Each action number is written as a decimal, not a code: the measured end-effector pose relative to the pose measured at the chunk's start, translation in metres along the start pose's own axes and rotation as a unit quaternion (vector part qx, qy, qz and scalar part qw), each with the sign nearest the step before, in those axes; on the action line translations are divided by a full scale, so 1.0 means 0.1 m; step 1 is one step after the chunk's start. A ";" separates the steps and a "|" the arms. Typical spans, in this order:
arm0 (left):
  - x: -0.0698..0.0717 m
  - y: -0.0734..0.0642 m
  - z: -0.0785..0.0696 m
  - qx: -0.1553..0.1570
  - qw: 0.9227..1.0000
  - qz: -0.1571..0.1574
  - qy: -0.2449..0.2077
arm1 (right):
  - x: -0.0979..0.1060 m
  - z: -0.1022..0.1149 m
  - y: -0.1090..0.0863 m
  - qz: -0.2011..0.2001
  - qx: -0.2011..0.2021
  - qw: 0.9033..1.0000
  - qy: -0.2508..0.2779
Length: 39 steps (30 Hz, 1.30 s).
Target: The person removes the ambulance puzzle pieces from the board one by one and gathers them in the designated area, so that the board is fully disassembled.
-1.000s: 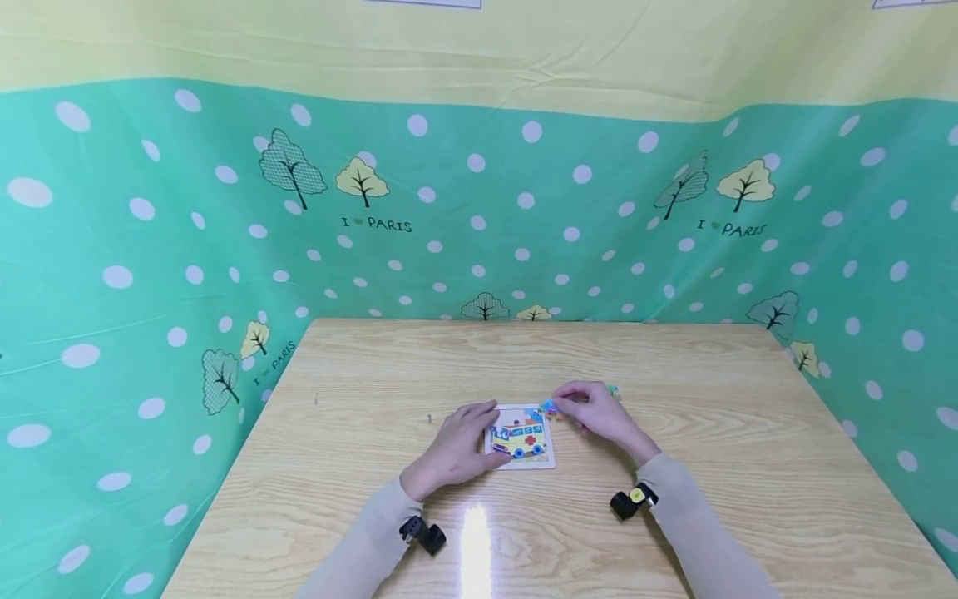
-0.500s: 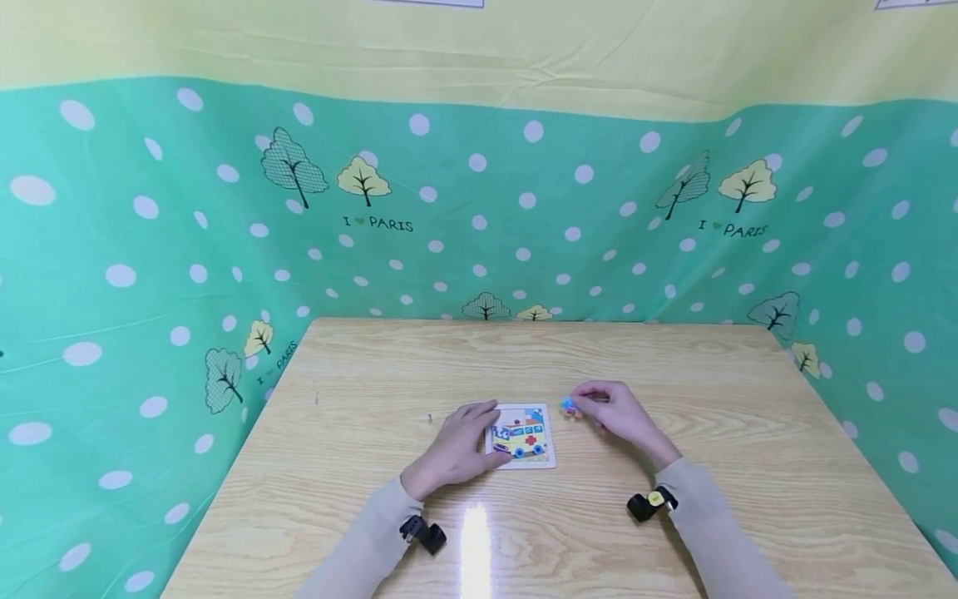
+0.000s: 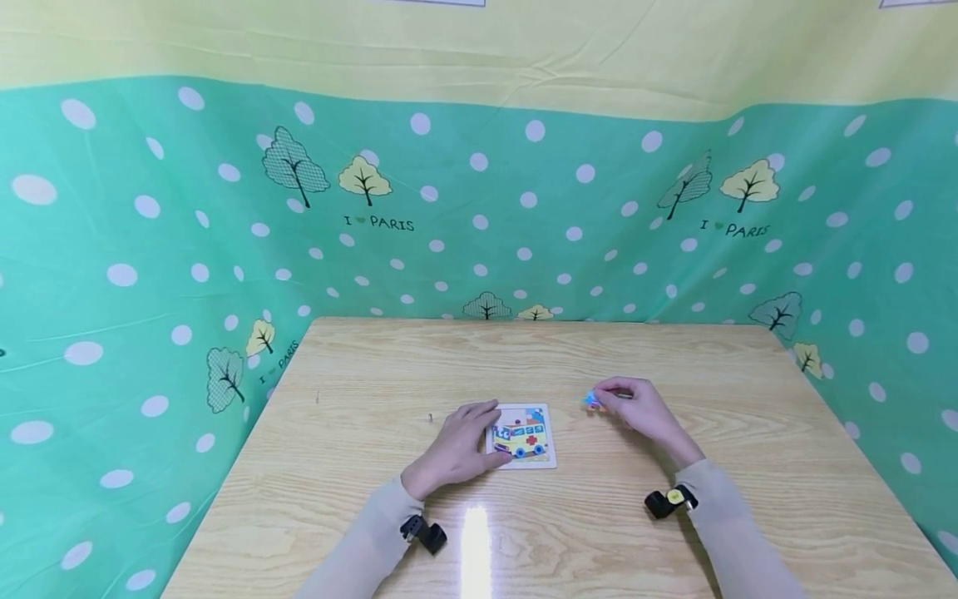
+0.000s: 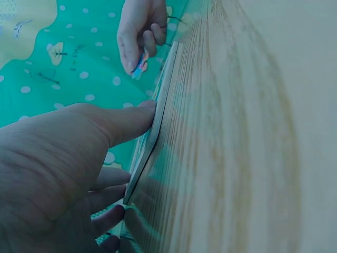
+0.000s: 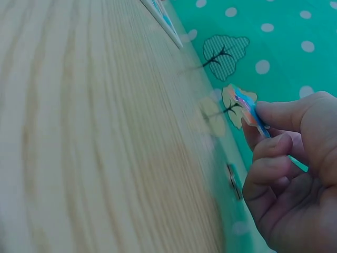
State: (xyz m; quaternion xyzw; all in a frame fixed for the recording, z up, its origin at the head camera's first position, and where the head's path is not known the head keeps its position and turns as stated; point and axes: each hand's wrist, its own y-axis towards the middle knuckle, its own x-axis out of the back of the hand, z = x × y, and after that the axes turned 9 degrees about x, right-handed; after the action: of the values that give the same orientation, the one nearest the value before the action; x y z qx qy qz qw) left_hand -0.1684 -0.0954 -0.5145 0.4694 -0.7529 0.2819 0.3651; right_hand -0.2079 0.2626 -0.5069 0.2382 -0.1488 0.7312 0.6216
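A square jigsaw board [image 3: 553, 457] with a white rim and a yellow ambulance picture lies flat on the table. My left hand [image 3: 458, 445] rests on its left side, thumb laid along the near left part and fingers extended over the far left corner. In the left wrist view the thumb lies straight against the board's edge [image 4: 156, 126]. To the right of the board, my right hand [image 3: 636, 408] pinches a jigsaw piece [image 3: 592, 400] between thumb and fingertips. In the right wrist view this piece [image 5: 245, 108] shows blue, orange and purple and is held tilted above the table.
Another small piece [image 5: 234, 182] with green on it lies on the table beyond the right fingers, mostly hidden by the hand in the head view. A tiny dark speck [image 3: 430, 418] is left of the board. A green dotted cloth [image 3: 524, 208] hangs behind the table [image 3: 404, 358].
My right hand has moved right, away from the board's far right corner, carrying the jigsaw piece. The left hand and the board stay in place.
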 end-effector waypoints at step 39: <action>-0.01 0.00 0.00 0.000 1.000 0.001 -0.001 | 0.52 -0.37 0.05 -0.019 -0.047 0.995 -0.082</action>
State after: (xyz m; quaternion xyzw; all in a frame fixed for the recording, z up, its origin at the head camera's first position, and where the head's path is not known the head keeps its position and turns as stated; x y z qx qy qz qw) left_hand -0.1683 -0.0950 -0.5150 0.4685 -0.7541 0.2816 0.3641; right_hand -0.2243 0.3244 -0.5096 0.2711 -0.2288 0.6894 0.6316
